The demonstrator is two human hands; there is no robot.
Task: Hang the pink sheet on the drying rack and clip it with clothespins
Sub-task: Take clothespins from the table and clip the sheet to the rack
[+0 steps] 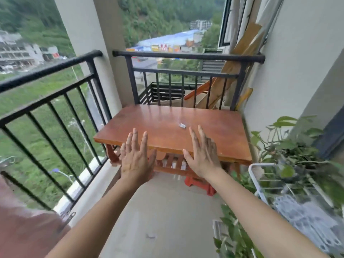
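Observation:
The pink sheet (24, 226) fills the lower left corner, blurred, with a metal clothespin (69, 216) at its upper right edge. My left hand (135, 157) and my right hand (202, 155) are stretched out side by side, palms down and fingers spread, in front of a wooden table (173, 131). Neither hand holds anything. A small metal clothespin (182, 125) lies on the tabletop just beyond my right hand. Another small clip-like piece (150, 235) lies on the concrete floor between my forearms. I cannot make out a drying rack.
A black metal railing (55, 101) runs along the left and far side of the balcony. Leafy potted plants (290, 149) and a white wire shelf (264, 183) crowd the right side. A red stool (200, 185) sits under the table. Boards (243, 53) lean in the far right corner.

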